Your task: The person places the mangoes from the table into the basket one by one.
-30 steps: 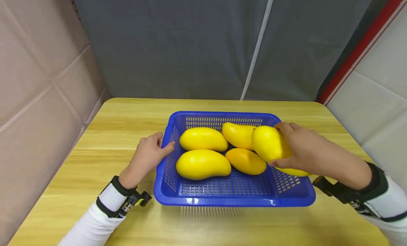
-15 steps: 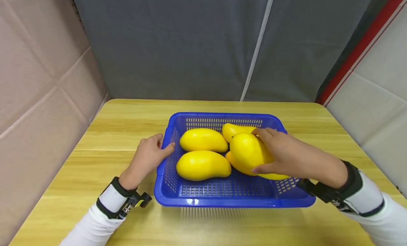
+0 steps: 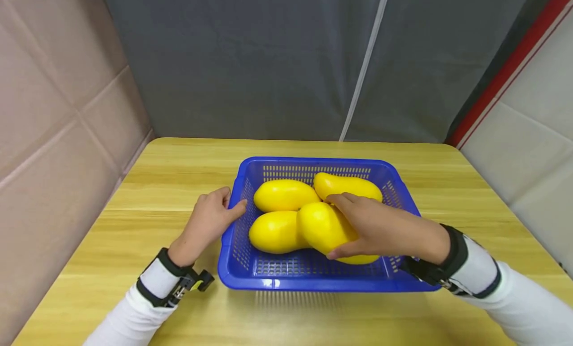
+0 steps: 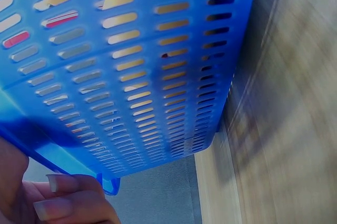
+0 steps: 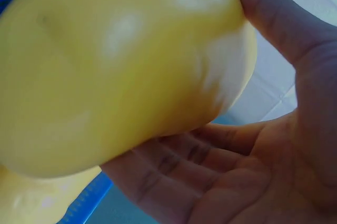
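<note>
A blue slotted plastic basket (image 3: pixel 322 286) stands on the table with yellow mangoes in it. My left hand (image 3: pixel 208 221) holds its left rim, thumb over the top; in the left wrist view the fingers (image 4: pixel 79 203) curl beneath the rim. My right hand (image 3: pixel 376 224) grips a mango (image 3: pixel 320 226) between thumb and fingers above the basket's front middle. The right wrist view shows this mango (image 5: pixel 121 77) large and smooth. Around it lie a back-left mango (image 3: pixel 284 194), a front-left mango (image 3: pixel 270 232), partly covered, and a back-right mango (image 3: pixel 353 184). The orange-yellow mango is hidden.
The wooden table (image 3: pixel 188 177) reaches out on all sides of the basket. A grey curtain (image 3: pixel 241 62) hangs behind it. Padded pale panels (image 3: pixel 58 87) rise on the left, and a white wall (image 3: pixel 532 157) with a red strip stands on the right.
My right hand has carried its mango leftward and slightly forward over the basket, uncovering the back-right mango and covering the orange-yellow one. My left hand keeps its place on the rim.
</note>
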`<state>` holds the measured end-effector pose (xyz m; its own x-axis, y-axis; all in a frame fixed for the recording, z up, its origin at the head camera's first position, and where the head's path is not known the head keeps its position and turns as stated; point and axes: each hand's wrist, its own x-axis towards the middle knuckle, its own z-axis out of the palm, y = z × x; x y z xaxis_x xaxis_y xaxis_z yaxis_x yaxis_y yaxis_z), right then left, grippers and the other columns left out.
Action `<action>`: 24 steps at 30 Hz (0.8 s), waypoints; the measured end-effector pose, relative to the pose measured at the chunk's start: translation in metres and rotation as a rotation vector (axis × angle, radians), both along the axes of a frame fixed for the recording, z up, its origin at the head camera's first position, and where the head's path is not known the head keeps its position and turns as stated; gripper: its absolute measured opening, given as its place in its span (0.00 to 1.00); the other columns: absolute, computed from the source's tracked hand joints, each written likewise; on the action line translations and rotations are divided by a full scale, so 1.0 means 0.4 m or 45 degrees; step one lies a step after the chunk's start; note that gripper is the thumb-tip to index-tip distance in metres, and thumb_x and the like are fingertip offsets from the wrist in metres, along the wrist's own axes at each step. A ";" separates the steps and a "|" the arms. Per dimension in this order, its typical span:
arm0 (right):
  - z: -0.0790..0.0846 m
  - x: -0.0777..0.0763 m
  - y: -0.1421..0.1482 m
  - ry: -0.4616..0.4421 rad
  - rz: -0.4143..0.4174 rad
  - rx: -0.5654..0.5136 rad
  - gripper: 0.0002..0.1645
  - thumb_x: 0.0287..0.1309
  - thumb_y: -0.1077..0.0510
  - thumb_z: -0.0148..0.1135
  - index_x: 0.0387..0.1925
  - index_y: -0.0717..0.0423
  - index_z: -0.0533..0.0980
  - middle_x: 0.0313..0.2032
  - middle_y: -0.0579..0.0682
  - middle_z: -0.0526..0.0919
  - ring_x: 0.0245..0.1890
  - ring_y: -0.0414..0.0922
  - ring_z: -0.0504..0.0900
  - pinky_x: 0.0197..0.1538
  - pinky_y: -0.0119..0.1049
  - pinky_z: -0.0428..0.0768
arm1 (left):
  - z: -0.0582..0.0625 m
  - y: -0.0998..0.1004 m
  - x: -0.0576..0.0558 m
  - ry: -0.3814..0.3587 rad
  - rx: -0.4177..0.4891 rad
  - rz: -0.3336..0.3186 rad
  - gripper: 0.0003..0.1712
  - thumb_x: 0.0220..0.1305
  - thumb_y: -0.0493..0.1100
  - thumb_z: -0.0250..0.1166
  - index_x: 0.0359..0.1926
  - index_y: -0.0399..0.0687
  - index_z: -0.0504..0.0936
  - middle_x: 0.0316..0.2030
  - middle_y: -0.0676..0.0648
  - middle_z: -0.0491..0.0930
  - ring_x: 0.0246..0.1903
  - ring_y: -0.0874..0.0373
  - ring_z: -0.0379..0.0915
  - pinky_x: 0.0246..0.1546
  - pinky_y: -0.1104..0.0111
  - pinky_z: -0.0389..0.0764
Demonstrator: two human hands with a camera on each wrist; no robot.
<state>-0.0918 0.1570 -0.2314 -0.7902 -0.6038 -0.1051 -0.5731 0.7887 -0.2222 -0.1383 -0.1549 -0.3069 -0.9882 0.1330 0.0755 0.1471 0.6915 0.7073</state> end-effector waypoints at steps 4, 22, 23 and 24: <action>-0.001 0.002 -0.013 -0.029 0.017 0.004 0.59 0.43 0.28 0.67 0.65 0.64 0.60 0.54 0.54 0.74 0.43 0.44 0.74 0.49 0.40 0.76 | 0.002 -0.001 0.000 -0.012 0.008 -0.005 0.17 0.63 0.50 0.61 0.31 0.40 0.72 0.17 0.47 0.73 0.13 0.58 0.73 0.13 0.70 0.69; -0.029 0.000 -0.075 0.009 0.223 -0.050 0.54 0.46 0.35 0.69 0.65 0.62 0.60 0.54 0.50 0.73 0.45 0.41 0.74 0.54 0.38 0.74 | 0.002 0.001 0.002 0.012 0.005 -0.006 0.18 0.63 0.51 0.62 0.28 0.41 0.71 0.17 0.48 0.71 0.14 0.58 0.72 0.13 0.70 0.69; -0.030 -0.001 -0.077 0.005 0.229 -0.043 0.54 0.47 0.35 0.69 0.65 0.62 0.60 0.54 0.50 0.73 0.45 0.41 0.74 0.53 0.37 0.74 | 0.003 0.001 0.002 0.016 0.004 -0.005 0.18 0.63 0.51 0.62 0.28 0.41 0.71 0.17 0.48 0.71 0.14 0.58 0.72 0.13 0.70 0.69; -0.030 -0.002 -0.079 -0.006 0.233 -0.037 0.54 0.47 0.34 0.69 0.65 0.62 0.60 0.54 0.50 0.73 0.44 0.40 0.75 0.53 0.37 0.74 | 0.003 0.001 0.001 0.020 0.003 -0.004 0.18 0.63 0.51 0.62 0.28 0.41 0.71 0.16 0.48 0.71 0.13 0.58 0.72 0.13 0.70 0.69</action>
